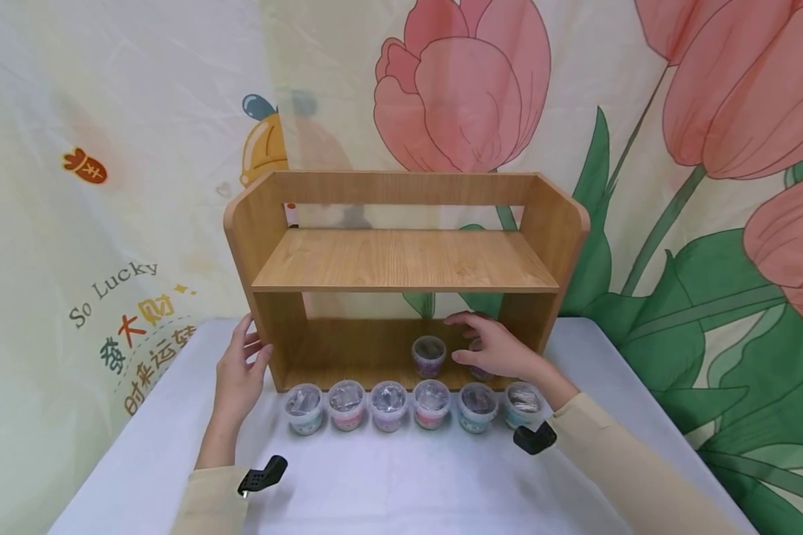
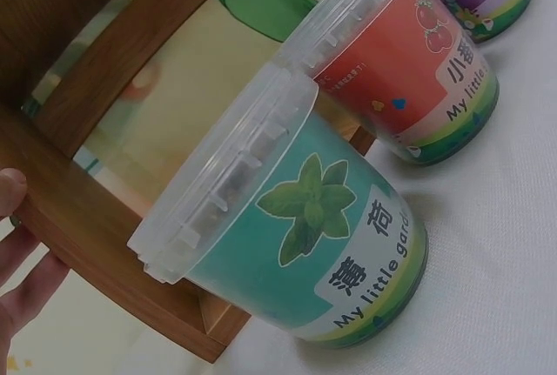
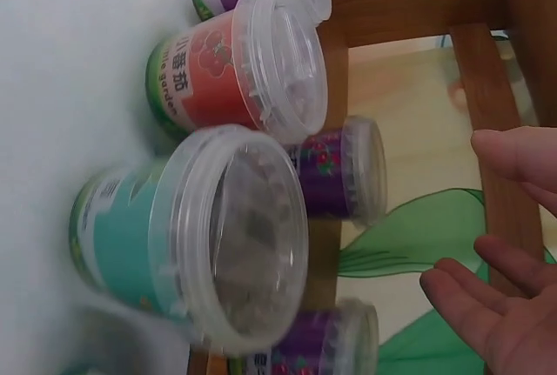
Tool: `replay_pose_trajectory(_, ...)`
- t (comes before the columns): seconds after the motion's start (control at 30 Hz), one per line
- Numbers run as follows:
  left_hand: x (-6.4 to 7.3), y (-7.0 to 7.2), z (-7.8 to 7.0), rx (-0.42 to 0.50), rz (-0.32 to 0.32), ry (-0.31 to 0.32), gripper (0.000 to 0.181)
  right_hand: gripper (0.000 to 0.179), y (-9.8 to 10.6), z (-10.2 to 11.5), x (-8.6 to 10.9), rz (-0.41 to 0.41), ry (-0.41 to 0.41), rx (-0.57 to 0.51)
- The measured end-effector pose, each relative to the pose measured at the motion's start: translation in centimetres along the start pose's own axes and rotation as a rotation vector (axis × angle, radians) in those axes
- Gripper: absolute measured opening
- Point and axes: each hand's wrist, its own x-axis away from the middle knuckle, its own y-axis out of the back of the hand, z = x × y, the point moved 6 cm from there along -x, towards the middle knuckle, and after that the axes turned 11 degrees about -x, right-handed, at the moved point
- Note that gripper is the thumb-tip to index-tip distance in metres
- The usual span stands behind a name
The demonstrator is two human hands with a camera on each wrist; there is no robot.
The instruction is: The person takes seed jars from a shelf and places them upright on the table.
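A wooden two-tier shelf (image 1: 404,260) stands on the table, and my left hand (image 1: 239,371) rests against its left side panel with loosely bent fingers. Inside the lower tier is a lidded plastic cup with a purple label (image 1: 429,358). A second purple-labelled cup (image 1: 480,371) stands to its right, partly hidden by my right hand (image 1: 498,349). That hand's fingers are spread apart with nothing between them, just above the second cup. Nearest my left hand, at the row's left end, is a teal cup with a mint-leaf picture (image 2: 305,218).
Several more lidded cups line the table in front of the shelf, among them a red-labelled cup (image 1: 346,405), a purple cup (image 1: 388,406) and a teal cup (image 1: 478,407). White cloth covers the table (image 1: 388,483). A flower-printed curtain (image 1: 334,89) hangs behind.
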Motion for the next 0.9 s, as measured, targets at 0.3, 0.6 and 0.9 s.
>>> replay_pose_trajectory(0.3, 0.0, 0.0, -0.1, -0.009, -0.014, -0.003, 0.078, 0.057, -1.8, -1.5, -2.2, -0.025, -0.014, -0.016)
replay_pose_trajectory(0.6, 0.0, -0.2, -0.1, -0.003, -0.015, 0.028, 0.077, 0.06, -3.8, -2.9, -3.4, -0.052, -0.065, 0.031)
replay_pose_trajectory(0.9, 0.2, -0.2, -0.3, 0.007, -0.012, 0.033, 0.076, 0.051, -5.6, -4.0, -4.4, -0.061, -0.088, 0.044)
